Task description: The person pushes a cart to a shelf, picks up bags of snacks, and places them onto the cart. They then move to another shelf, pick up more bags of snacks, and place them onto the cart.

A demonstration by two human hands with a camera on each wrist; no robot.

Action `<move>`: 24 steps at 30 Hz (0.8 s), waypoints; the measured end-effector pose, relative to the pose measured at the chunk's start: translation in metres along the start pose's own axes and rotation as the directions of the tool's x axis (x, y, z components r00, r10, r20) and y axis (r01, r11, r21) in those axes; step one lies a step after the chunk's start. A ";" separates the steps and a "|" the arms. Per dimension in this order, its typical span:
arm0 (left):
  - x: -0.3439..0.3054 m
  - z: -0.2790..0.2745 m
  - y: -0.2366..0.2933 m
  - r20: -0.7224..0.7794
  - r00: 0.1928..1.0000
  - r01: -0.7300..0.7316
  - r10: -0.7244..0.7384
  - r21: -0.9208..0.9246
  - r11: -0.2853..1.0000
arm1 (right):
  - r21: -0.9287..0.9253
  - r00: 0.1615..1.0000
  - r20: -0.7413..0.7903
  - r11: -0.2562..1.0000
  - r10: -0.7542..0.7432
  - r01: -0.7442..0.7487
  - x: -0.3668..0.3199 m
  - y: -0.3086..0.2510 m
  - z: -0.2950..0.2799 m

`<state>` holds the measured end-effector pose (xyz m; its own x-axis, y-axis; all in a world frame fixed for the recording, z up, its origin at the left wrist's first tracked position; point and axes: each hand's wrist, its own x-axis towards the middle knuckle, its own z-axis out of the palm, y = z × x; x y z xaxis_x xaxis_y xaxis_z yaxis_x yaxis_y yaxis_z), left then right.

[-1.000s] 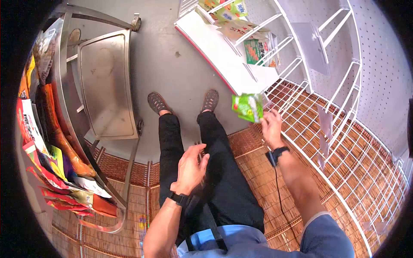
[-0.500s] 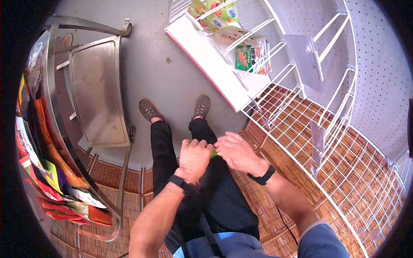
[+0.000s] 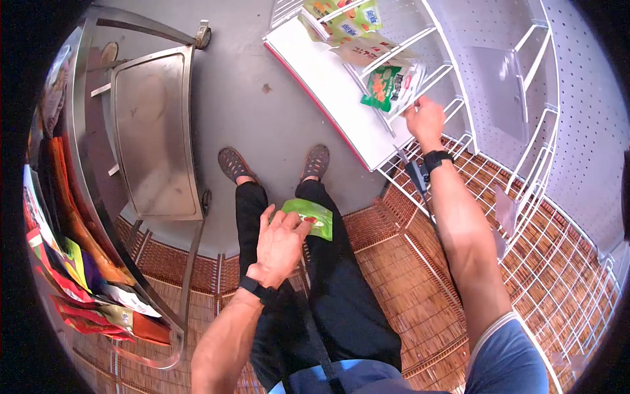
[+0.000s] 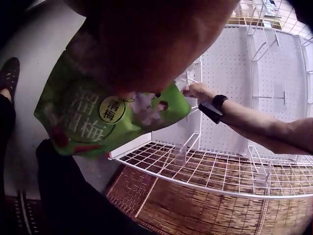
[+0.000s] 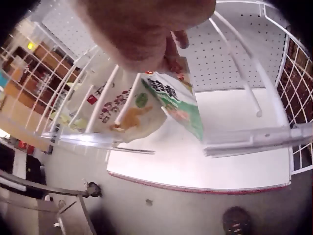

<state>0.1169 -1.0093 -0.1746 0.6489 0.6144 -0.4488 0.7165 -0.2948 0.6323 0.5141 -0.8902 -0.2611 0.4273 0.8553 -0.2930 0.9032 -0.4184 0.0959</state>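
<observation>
My left hand [image 3: 281, 241] grips a green plum snack pouch [image 3: 317, 218] by its near edge, over my lap. In the left wrist view the pouch's printed front [image 4: 80, 115] faces the camera, its upper part hidden behind the hand. At the white wire rack, my right hand [image 3: 426, 122] is stretched out to a green-and-white snack packet [image 3: 386, 87]. The right wrist view shows its fingers [image 5: 172, 61] pinching that packet's top edge, while the packet [image 5: 183, 107] slants down between the rack's wire dividers.
A cream snack bag [image 5: 129, 110] stands beside the packet, with light green bags [image 3: 344, 20] farther back. The rack's white shelf [image 3: 321, 85] has a red front edge. Wire mesh [image 3: 485, 230] extends right. A metal cart [image 3: 154, 138] with colourful bags [image 3: 79, 262] stands left.
The green pouch came from beside the rack in my right hand to my lap, where both hands met on it. Now the left holds it, and the right has gone out to the rack.
</observation>
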 end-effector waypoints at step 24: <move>0.023 -0.024 -0.008 -0.111 0.960 -0.240 0.257 0.145 0.960 | 0.612 0.524 0.107 0.471 -0.845 0.635 -0.209 -0.103 -0.047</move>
<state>0.1201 -0.9753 -0.1745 0.7787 0.5952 -0.1986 0.5691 -0.5367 0.6230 0.3334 -1.0109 -0.1648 -0.5436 0.7690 -0.3363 0.6724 0.1592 -0.7229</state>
